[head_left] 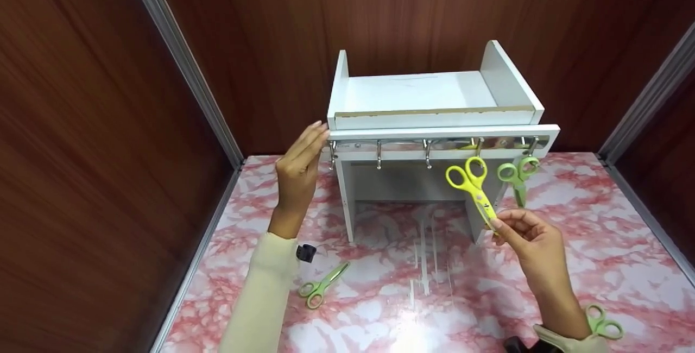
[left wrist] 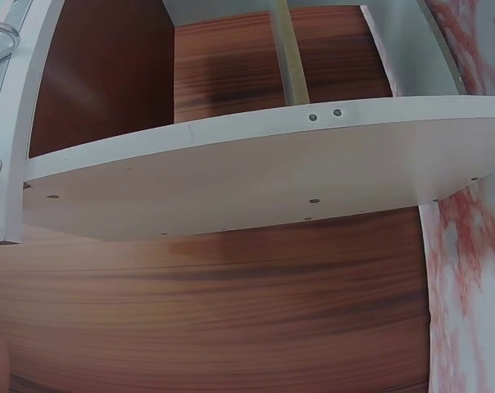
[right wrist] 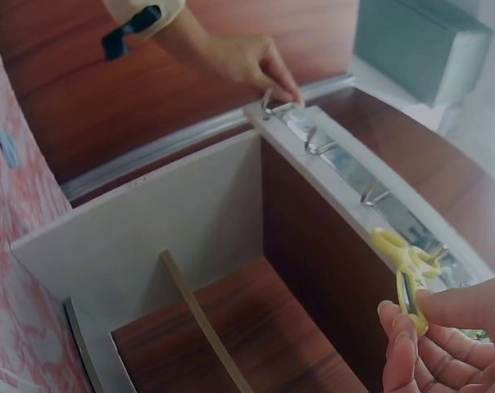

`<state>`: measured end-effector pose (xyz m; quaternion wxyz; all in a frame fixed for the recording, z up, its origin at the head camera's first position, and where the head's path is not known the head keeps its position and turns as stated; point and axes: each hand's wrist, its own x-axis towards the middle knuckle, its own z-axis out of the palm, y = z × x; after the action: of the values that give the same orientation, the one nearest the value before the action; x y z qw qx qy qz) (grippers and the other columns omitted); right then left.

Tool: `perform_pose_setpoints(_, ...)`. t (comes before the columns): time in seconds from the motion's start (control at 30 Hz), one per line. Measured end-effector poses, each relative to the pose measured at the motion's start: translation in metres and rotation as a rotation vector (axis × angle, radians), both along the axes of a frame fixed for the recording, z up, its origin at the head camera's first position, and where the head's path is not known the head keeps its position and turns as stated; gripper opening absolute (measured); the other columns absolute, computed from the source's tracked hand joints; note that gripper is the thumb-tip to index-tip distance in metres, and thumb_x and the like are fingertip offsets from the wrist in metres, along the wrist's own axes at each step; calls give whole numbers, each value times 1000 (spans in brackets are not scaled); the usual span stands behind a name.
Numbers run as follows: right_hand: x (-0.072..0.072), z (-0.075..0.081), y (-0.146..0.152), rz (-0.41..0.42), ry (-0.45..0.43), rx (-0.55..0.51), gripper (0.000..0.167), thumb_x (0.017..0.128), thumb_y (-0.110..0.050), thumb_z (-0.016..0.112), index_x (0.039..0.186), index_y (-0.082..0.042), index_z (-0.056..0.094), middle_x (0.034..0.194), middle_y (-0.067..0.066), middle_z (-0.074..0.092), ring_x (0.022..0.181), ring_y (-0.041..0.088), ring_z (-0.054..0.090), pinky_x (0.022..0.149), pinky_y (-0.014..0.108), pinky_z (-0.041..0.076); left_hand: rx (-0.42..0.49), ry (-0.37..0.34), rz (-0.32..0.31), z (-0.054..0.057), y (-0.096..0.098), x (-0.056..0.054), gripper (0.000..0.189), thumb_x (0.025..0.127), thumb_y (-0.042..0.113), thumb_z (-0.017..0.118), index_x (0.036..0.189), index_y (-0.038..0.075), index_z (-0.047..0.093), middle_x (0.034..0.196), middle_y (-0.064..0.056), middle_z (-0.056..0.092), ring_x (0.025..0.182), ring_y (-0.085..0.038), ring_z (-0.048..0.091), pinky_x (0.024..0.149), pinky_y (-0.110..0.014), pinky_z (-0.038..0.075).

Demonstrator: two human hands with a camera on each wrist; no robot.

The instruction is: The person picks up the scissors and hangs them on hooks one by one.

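Note:
My right hand (head_left: 535,241) pinches yellow scissors (head_left: 479,197) by the blade end, handles upward. One handle loop is at a metal hook (head_left: 480,145) on the hook rail (head_left: 402,146); whether it is over the hook I cannot tell. Green scissors (head_left: 519,182) hang from the rail's right-end hook, blades down. With fingers extended, my left hand (head_left: 300,160) touches the rail's left end. The right wrist view shows the yellow scissors (right wrist: 409,266) between thumb and fingers. Only a blurred edge of skin shows at the left wrist view's lower left.
The rail fronts a white shelf unit (head_left: 423,119) standing on the marbled red-and-white table (head_left: 380,315). Green scissors (head_left: 323,287) lie at front left. Another green pair (head_left: 600,325) is partly behind my right wrist. Brown wood panels (head_left: 407,11) enclose the back and sides.

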<state>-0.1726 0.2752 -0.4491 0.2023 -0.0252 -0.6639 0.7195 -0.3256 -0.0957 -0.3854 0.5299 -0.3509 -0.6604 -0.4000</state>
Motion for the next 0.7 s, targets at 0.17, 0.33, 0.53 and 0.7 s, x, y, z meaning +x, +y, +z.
perform_pose_setpoints(0.17,-1,-1,1,0,-9,13,27,89,-2,77,104,16,64,82,14,75,65,18,67,63,23,60,0,3,-6,0,-1,0,26,89,-10,70,112,-1,77,119,-14,73,117,-30,67,102,-36,55)
perform_pose_setpoints(0.33,-1,-5,2,4,-23,56,28,91,-6,77,108,13,67,85,12,76,68,16,68,66,23,60,5,-1,-11,1,0,0,25,89,-10,70,112,-2,77,119,-15,73,116,-31,67,102,-36,55)
perform_pose_setpoints(0.53,-3,-10,3,-12,-39,100,26,91,-5,77,109,13,71,82,8,77,67,15,66,62,21,58,7,0,-3,1,0,1,24,90,-9,70,112,0,77,119,-14,73,116,-30,67,102,-36,55)
perform_pose_setpoints(0.7,-5,-14,3,-34,-78,142,25,90,-6,78,108,10,73,80,5,76,66,14,66,60,20,55,5,2,-8,0,-1,0,25,89,-10,70,112,-1,77,119,-14,73,116,-31,67,102,-37,55)
